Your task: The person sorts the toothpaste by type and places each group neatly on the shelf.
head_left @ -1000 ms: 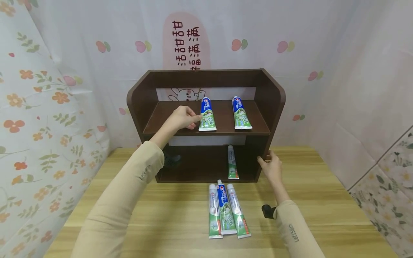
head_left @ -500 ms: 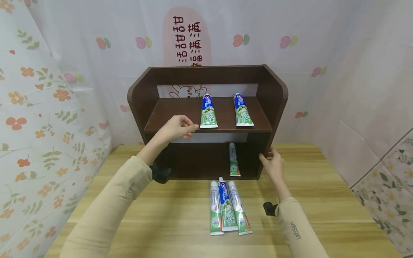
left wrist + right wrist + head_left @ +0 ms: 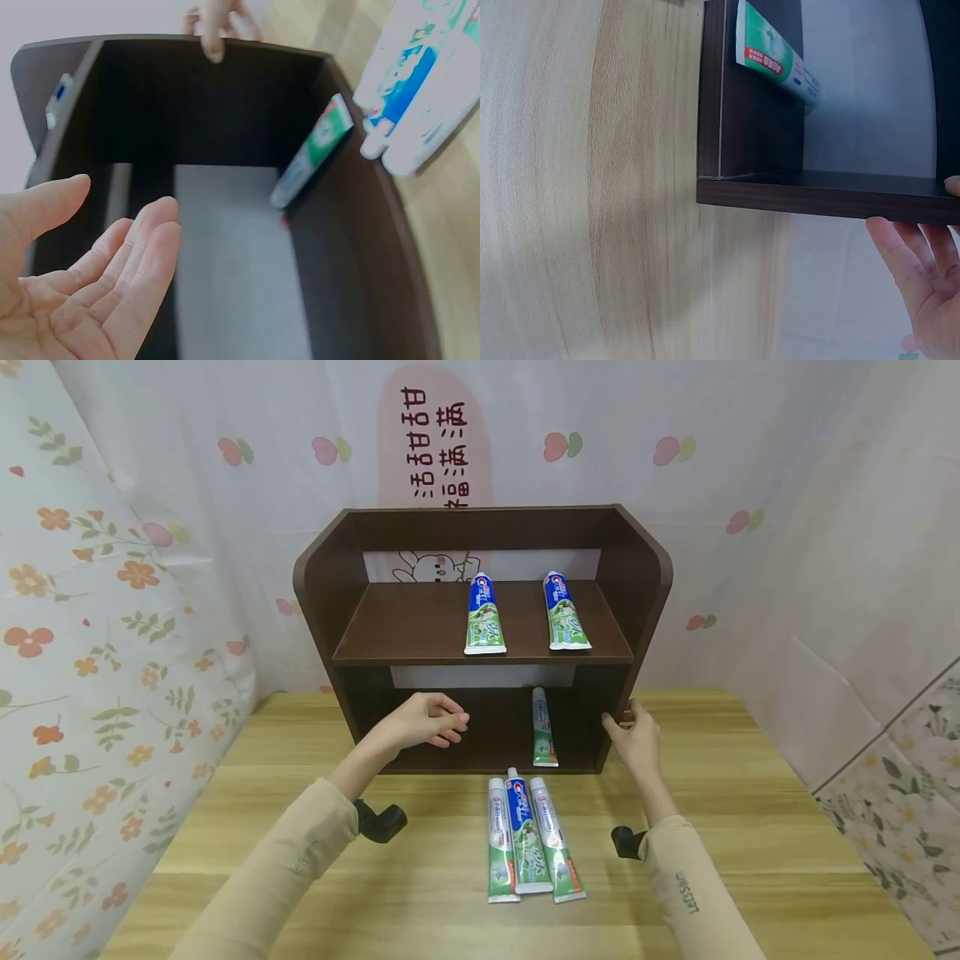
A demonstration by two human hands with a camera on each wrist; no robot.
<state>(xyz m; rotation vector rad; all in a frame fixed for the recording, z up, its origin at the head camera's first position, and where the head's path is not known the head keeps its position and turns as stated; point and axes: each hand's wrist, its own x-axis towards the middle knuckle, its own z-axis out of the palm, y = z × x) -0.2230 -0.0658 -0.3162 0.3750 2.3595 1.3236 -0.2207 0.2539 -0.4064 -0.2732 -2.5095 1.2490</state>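
Note:
My left hand (image 3: 423, 722) is in front of the lower compartment of a dark brown two-tier shelf (image 3: 405, 639), holding nothing. In the left wrist view its fingers (image 3: 142, 277) are relaxed, with the thumb apart. My right hand (image 3: 633, 743) grips the shelf's right side panel (image 3: 817, 196), thumb on the inner side and fingers outside. Two blue-and-green toothpaste tubes (image 3: 486, 614) lie on the upper tier, apart from each other. A white-and-green toothpaste tube (image 3: 543, 727) lies on the lower tier, toward the right.
On the wooden table (image 3: 300, 852), before the shelf, lie three toothpaste tubes side by side: a blue-and-green tube (image 3: 528, 835) between two white-and-green ones. Patterned cloth (image 3: 247, 510) hangs behind and at the sides. A black wrist mount (image 3: 381, 821) juts from the left sleeve.
My left hand has let go of the left tube on the upper tier and moved down to the lower compartment. The right hand keeps its hold on the side panel.

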